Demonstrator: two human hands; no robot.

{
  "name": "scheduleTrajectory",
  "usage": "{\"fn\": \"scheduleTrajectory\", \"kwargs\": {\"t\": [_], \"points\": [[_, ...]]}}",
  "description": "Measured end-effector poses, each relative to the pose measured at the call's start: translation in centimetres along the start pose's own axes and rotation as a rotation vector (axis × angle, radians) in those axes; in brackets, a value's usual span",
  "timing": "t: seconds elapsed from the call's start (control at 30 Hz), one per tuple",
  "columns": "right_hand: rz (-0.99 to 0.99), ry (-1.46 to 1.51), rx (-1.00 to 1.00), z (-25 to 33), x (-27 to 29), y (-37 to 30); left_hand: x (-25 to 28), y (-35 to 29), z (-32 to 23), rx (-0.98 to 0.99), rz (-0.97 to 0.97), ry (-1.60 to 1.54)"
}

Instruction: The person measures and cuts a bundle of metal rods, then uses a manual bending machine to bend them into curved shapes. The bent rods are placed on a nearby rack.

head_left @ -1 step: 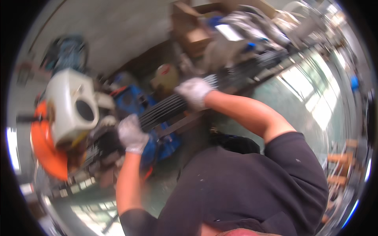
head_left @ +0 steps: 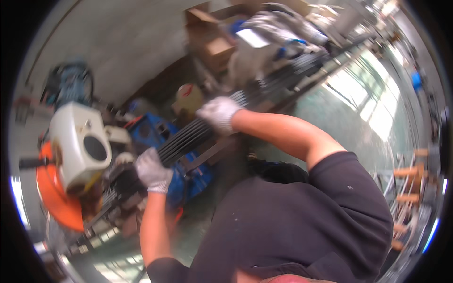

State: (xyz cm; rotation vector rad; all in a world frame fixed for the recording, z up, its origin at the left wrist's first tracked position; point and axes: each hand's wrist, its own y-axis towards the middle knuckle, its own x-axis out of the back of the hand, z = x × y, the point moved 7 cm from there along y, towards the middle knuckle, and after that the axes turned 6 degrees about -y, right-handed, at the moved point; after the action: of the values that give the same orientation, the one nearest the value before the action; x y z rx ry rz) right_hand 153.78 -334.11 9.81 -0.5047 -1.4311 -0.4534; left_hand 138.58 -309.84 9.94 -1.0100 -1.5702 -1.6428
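A bundle of long dark rods (head_left: 185, 141) runs slantwise from lower left to upper right, in front of me. My left hand (head_left: 153, 170), in a white glove, is closed over the bundle's lower-left part. Further up, my right hand (head_left: 219, 115), gloved alike, is wrapped round the same rods. Lighter rod ends or lengths show just past it. Close to my left hand stands a cutting machine with an off-white housing (head_left: 78, 146) and an orange guard (head_left: 55, 191). The fingers' undersides are hidden, and motion blurs the picture.
Blue machine parts (head_left: 151, 129) lie behind and below the rods. A yellowish container (head_left: 188, 100) stands beyond them. Up the bench are an open cardboard box (head_left: 210, 40) and a heap of grey-white cloth (head_left: 283, 26). A black handle (head_left: 33, 163) juts from the machine's left.
The whole scene has shifted somewhat leftward in the picture, with the cutting machine also lower. Both hands stay closed on the rods.
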Motion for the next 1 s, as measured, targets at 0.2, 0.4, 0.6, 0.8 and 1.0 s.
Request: {"fn": "scheduleTrajectory", "kwargs": {"t": [0.2, 0.4, 0.6, 0.8, 1.0], "points": [[-0.129, -0.026, -0.071, -1.1, 1.0, -3.6, -2.6, 3.1, -3.2, 0.031, 0.305, -0.01], [-0.388, -0.043, -0.02, -11.3, 0.4, -13.3, -3.5, 5.0, -9.3, -0.018, 0.405, -0.027], [-0.844, -0.309, -0.053, -12.8, -4.5, -14.3, -4.2, 4.5, -10.7, -0.057, 0.204, -0.022], [-0.811, -0.195, -0.209, -12.5, -3.1, -12.7, -4.7, 5.3, -9.8, -0.001, 0.248, 0.053], [-1.04, 0.235, 0.157, -6.8, -1.3, -29.2, -2.3, 1.5, -25.4, 0.116, 0.269, -0.278]]}}
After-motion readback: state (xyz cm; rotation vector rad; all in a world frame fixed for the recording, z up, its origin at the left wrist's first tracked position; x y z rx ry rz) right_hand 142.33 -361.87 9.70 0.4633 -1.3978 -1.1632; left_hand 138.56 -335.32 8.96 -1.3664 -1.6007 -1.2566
